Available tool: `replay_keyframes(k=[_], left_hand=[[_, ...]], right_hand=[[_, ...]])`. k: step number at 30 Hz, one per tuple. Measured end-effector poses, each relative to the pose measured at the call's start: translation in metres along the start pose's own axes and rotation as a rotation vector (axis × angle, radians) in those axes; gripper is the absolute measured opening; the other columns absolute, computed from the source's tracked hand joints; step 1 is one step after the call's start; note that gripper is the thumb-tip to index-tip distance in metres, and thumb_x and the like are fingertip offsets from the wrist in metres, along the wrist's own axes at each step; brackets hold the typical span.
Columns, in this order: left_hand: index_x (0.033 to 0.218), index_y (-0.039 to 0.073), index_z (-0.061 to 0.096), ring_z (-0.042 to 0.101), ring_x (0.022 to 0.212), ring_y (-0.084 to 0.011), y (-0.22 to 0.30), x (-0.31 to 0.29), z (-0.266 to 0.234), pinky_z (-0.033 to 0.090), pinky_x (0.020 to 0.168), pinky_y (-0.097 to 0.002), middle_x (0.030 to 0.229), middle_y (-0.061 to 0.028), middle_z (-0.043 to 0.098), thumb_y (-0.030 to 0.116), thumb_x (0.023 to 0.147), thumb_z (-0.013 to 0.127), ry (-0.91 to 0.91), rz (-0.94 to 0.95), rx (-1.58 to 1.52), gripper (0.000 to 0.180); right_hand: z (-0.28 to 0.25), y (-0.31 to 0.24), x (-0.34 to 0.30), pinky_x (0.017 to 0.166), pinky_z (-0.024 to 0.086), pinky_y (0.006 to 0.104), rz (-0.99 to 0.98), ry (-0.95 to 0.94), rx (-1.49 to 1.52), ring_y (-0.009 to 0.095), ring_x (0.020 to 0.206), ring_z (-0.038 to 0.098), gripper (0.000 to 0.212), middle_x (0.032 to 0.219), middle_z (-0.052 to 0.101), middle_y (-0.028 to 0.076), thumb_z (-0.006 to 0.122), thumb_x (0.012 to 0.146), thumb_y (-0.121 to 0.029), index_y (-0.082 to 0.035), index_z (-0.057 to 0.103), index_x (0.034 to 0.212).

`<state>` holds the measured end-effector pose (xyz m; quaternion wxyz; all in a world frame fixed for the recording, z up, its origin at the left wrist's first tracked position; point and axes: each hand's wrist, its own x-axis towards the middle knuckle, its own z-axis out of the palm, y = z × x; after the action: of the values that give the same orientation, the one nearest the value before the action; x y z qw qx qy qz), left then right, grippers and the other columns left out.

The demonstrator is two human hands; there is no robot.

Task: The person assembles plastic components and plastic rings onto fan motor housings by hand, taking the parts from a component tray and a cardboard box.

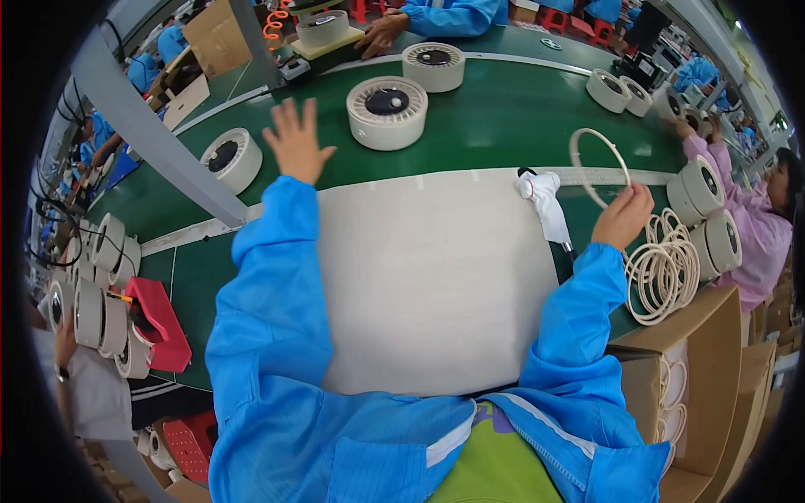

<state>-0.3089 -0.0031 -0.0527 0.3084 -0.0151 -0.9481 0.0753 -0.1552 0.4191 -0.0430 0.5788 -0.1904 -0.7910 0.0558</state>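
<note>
My left hand point(295, 144) is stretched out over the green conveyor belt point(503, 101), fingers spread and holding nothing. It lies between a white round housing point(243, 172) on its left and another white round housing point(387, 126) with a slotted top and dark centre on its right. Between the fingers of my right hand point(625, 216) is a thin white ring point(575, 158), raised above the belt's near edge. Just beside that hand lies a heap of similar white rings point(662, 272). A tool wrapped in white cloth point(549, 210) rests at the right corner of the pale mat point(436, 277).
A grey post point(159, 126) slants across the left. An open cardboard box point(708, 394) with rings stands at lower right. More housings point(700, 189) are stacked near a co-worker in pink point(738, 210). A red bin point(159, 323) sits at left. Across the belt is another co-worker's hand point(384, 33).
</note>
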Motion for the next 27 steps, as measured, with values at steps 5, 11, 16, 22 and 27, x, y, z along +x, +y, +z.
replay_keyframes(k=[5,11,16,22,27], left_hand=[[0.132,0.014,0.028,0.031,0.121,-0.0363,-0.084,0.000,0.019,0.032,0.087,-0.0582,0.133,-0.0166,0.030,0.038,0.055,0.077,-0.292,-0.366,0.213,0.094],[0.125,0.007,0.035,0.041,0.110,-0.0375,-0.112,-0.003,0.038,0.037,0.083,-0.0539,0.124,-0.0175,0.039,0.029,0.056,0.075,-0.272,-0.186,0.214,0.082],[0.125,0.005,0.037,0.038,0.115,-0.0396,-0.029,-0.064,-0.043,0.036,0.090,-0.0500,0.128,-0.0196,0.037,0.020,0.056,0.071,-0.029,0.458,-0.226,0.078],[0.127,0.006,0.036,0.030,0.123,-0.0356,0.019,-0.151,-0.125,0.025,0.100,-0.0480,0.133,-0.0196,0.032,0.021,0.061,0.071,-0.238,0.765,-0.565,0.076],[0.131,0.003,0.031,0.028,0.126,-0.0279,0.035,-0.148,-0.105,0.026,0.101,-0.0392,0.135,-0.0154,0.030,0.029,0.081,0.056,-0.360,0.033,-1.555,0.061]], right_hand=[[-0.001,-0.023,-0.013,0.057,0.041,0.0292,0.522,-0.225,0.801,0.019,0.065,0.052,0.021,0.075,0.054,0.010,0.044,0.090,-0.019,-0.002,0.057,0.087],[0.007,-0.055,-0.048,0.052,0.041,0.0247,0.259,-0.794,0.662,0.011,0.059,0.053,0.019,0.064,0.056,0.004,0.052,0.086,-0.018,-0.002,0.060,0.092],[0.015,-0.044,-0.062,0.054,0.043,0.0255,0.053,-1.009,0.402,0.012,0.058,0.054,0.018,0.068,0.061,0.009,0.055,0.083,-0.016,-0.005,0.063,0.095],[0.004,-0.038,-0.033,0.057,0.047,0.0340,0.282,-0.738,0.399,0.028,0.062,0.061,0.019,0.069,0.061,0.017,0.056,0.080,-0.013,-0.005,0.062,0.096],[-0.032,-0.115,-0.032,0.048,0.040,0.0241,0.196,-1.073,0.778,0.010,0.051,0.049,0.024,0.062,0.057,0.007,0.051,0.084,-0.010,-0.006,0.059,0.106]])
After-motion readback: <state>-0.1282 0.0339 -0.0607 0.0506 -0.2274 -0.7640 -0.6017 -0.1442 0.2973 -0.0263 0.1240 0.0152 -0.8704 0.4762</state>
